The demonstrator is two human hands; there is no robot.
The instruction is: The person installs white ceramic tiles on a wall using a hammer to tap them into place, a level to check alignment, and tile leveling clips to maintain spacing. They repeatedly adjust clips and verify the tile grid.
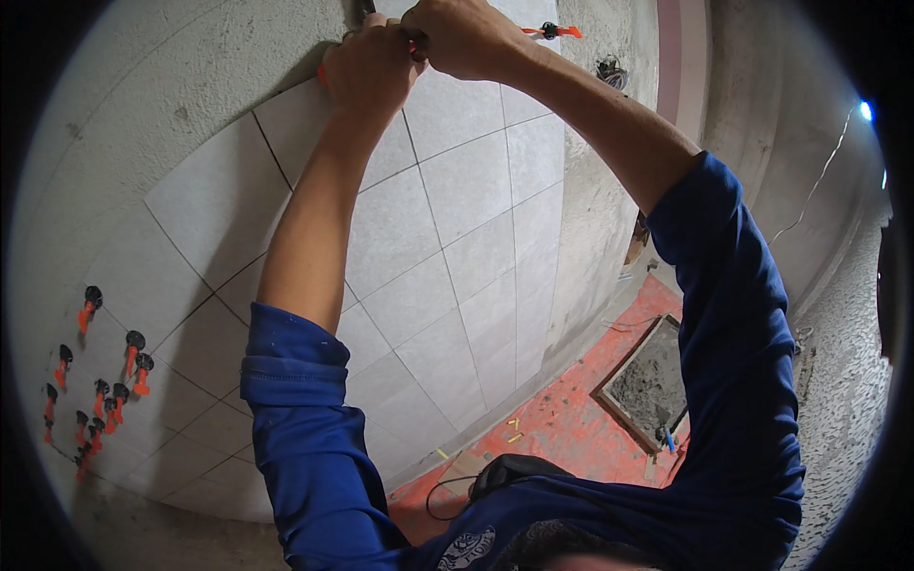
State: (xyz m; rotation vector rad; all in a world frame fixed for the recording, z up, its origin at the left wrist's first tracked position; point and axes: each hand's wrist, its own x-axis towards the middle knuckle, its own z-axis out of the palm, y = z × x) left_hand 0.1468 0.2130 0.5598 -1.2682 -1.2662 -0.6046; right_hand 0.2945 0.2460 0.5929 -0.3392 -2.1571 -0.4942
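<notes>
Both my hands are raised to the top of a tiled wall (392,224). My left hand (373,68) is closed against the upper tiles, and whatever its fingers hold is hidden. Beside it, my right hand (465,36) is closed on a small red piece (413,46) that shows between the two hands; it looks like part of a tile leveling spacer. To the right of my hands, a black-and-orange tile leveling spacer (549,31) sticks out at a tile joint. Several more such spacers (133,350) stand on the tiles at the far left.
Rough grey plaster (205,90) borders the tiles above. Loose wires (611,73) poke from the wall at right. Below, a red floor sheet (547,409) carries a wood-framed tray (609,403) of grey mortar, a blue-handled tool (669,440) and small yellow pieces (515,438).
</notes>
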